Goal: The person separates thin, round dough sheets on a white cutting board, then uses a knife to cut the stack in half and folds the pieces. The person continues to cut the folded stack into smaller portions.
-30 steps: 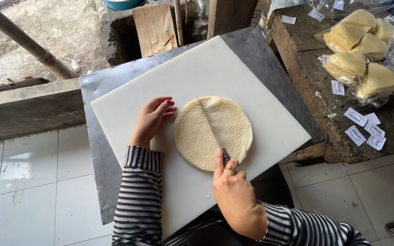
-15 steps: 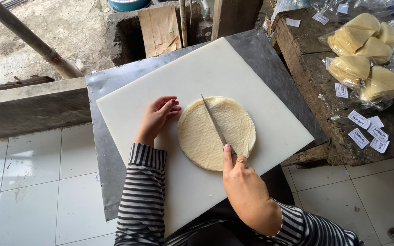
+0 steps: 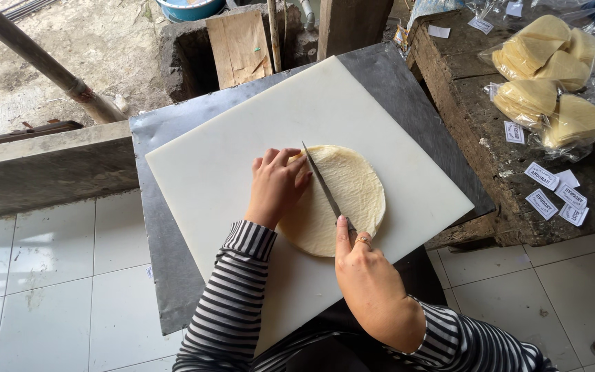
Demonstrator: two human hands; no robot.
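**Halving the flatbread stack: cut in progress, blade on the centre line**

You are working on a white cutting board [image 3: 228,172] that is lying on a grey metal table top [image 3: 166,275]. The stack of round flatbreads [image 3: 352,200] is sitting right of the board's middle, well inside its edges.

Your left hand [image 3: 275,186] is pressing flat on the stack's left part, fingers extended and close together, just beside the blade. Keep those fingertips behind the cutting line, and keep the pressure even so the layers are not sliding.

Your right hand [image 3: 370,275] is closed around the knife [image 3: 321,184] handle, index finger lying along the spine. Judging from the blade's angle, steady downward force with the tip held on the far rim should be giving a clean half.

Compared with half a second ago, your left hand is now resting on the stack rather than at its edge.
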